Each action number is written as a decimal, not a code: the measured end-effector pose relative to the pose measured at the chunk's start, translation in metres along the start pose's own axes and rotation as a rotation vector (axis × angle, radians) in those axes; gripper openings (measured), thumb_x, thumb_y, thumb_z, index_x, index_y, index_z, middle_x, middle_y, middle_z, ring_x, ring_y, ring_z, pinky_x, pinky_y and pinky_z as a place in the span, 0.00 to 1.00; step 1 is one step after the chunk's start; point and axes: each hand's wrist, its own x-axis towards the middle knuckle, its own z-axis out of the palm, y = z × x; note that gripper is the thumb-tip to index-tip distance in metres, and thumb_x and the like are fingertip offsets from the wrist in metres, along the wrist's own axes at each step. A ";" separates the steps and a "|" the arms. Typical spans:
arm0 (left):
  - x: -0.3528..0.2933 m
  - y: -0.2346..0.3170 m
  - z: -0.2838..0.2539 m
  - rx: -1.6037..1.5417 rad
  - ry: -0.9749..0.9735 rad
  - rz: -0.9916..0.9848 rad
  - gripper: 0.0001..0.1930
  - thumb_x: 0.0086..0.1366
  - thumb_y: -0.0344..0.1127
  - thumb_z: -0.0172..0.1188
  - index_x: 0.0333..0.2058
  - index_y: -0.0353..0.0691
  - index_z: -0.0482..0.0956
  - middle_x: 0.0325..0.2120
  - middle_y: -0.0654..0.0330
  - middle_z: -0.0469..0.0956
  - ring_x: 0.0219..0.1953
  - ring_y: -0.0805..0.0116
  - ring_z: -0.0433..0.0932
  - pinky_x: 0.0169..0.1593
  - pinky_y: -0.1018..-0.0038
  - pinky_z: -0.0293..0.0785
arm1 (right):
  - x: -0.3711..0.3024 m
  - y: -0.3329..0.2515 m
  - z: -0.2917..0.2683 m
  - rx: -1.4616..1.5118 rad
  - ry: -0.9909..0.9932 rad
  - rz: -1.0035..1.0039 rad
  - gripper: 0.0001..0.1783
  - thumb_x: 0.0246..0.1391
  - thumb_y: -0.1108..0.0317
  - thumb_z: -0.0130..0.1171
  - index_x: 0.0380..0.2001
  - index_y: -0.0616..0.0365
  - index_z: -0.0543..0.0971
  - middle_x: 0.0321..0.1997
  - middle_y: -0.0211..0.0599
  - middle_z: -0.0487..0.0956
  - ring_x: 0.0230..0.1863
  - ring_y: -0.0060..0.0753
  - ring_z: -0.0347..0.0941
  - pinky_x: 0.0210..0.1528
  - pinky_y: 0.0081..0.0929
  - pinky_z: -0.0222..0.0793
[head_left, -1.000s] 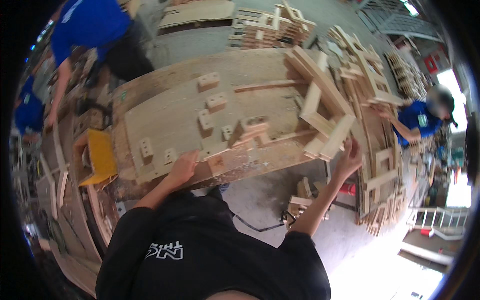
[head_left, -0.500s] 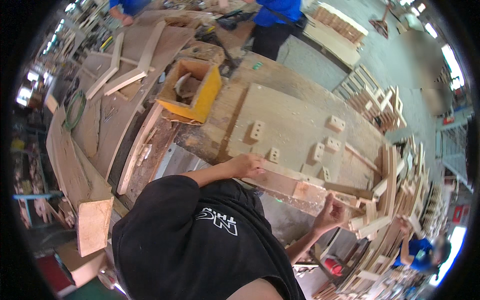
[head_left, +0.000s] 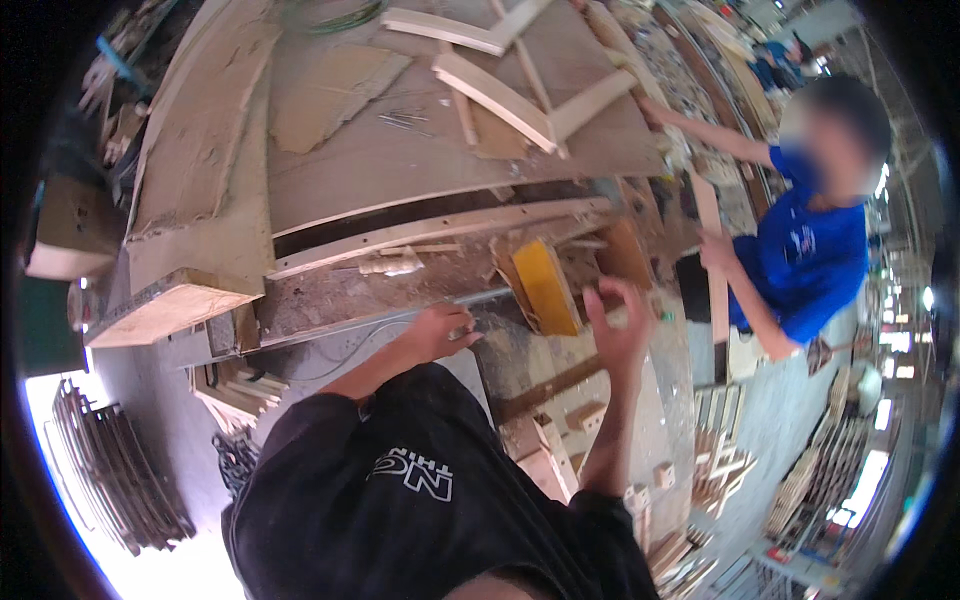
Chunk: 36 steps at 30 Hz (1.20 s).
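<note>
Probably stiff and of moderate weight, the yellow-sided wooden box (head_left: pixel 547 290) stands right of centre in the frame, on the worktop (head_left: pixel 515 352), with the person's right hand (head_left: pixel 622 322) just beside it. Its walls look like flat board, so it should keep its shape when gripped, and the upper rim or two opposite walls seem the best hold; the dull, worn faces look unlikely to slip, though rough edges might scratch. What it contains cannot be made out, so its full weight stays uncertain. The right hand is spread, thumb and forefinger curved apart with a gap between them; whether it touches the box is unclear. The left hand (head_left: pixel 440 333), near the middle of the frame, has its fingers curled inward, and I cannot tell whether they pinch something small. Below the right hand lie squared pale wooden blocks (head_left: pixel 587 416), smooth and sharp-cornered. Across the upper middle, planed angled wooden pieces (head_left: pixel 497 102) rest near a torn, matt brown sheet (head_left: pixel 335 95), while a long straight rail (head_left: pixel 440 236) with dark holes runs beneath. At right, a co-worker in a blue shirt (head_left: pixel 815 260) holds a flat wooden strip (head_left: pixel 712 255).
</note>
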 end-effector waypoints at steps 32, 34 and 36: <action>0.159 0.148 -0.147 0.266 0.591 0.536 0.30 0.47 0.34 0.74 0.52 0.41 0.76 0.52 0.50 0.76 0.55 0.46 0.73 0.57 0.54 0.71 | 0.182 -0.048 -0.212 0.949 -0.194 0.049 0.39 0.54 0.44 0.65 0.55 0.67 0.71 0.49 0.40 0.80 0.50 0.30 0.77 0.51 0.33 0.75; 0.176 0.191 -0.159 0.398 0.527 0.617 0.36 0.43 0.36 0.76 0.55 0.42 0.74 0.53 0.50 0.75 0.54 0.47 0.75 0.56 0.57 0.73 | 0.135 -0.075 -0.215 1.115 -0.243 0.035 0.41 0.49 0.43 0.68 0.55 0.67 0.71 0.49 0.42 0.80 0.51 0.31 0.78 0.50 0.33 0.76; 0.172 0.203 -0.130 0.270 0.046 0.614 0.37 0.39 0.39 0.77 0.52 0.42 0.75 0.49 0.49 0.77 0.49 0.49 0.78 0.52 0.60 0.75 | 0.078 -0.061 -0.246 1.000 -0.193 0.095 0.42 0.46 0.46 0.69 0.55 0.67 0.71 0.47 0.43 0.80 0.49 0.31 0.78 0.50 0.30 0.75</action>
